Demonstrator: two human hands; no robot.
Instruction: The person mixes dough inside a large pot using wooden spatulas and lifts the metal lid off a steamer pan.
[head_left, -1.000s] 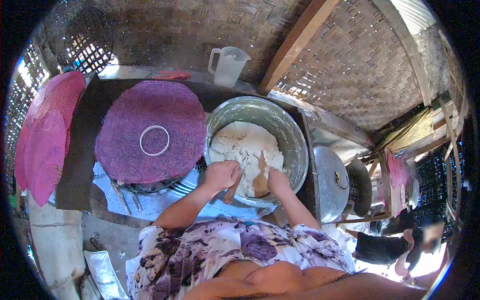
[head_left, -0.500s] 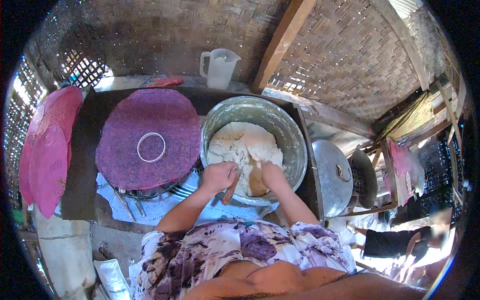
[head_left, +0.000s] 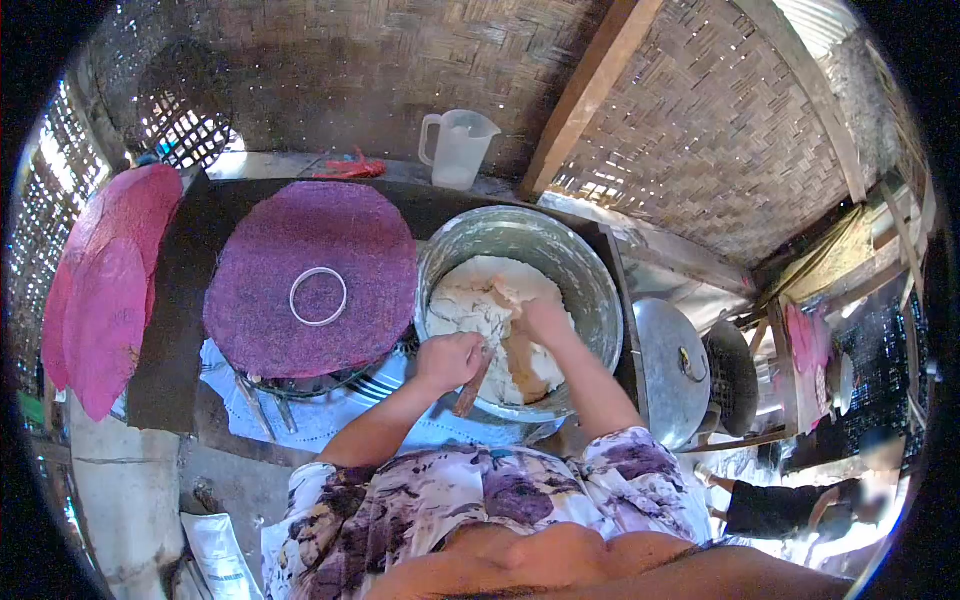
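Observation:
A big metal pot (head_left: 598, 345) with a whitish-smeared inner wall stands in front of me. Inside lies a white, crumbly, flour-like mass (head_left: 465, 300), with a brown patch running down its middle. My left hand (head_left: 450, 362) is closed around a brown wooden handle (head_left: 472, 393) at the pot's near left rim; whatever the handle belongs to is hidden. My right hand (head_left: 545, 320) reaches into the pot and touches the white mass, its fingers hidden there.
Left of the pot, a round purple woven mat (head_left: 270, 240) carries a white ring (head_left: 318, 322). Pink mats (head_left: 105, 290) lean at far left. A plastic pitcher (head_left: 460, 150) stands behind. At right are a metal lid (head_left: 670, 370) and a person in dark clothing (head_left: 780, 510).
My right hand has moved up and deeper into the pot, onto the white mass. My left hand still grips the handle. The whole view has shifted slightly.

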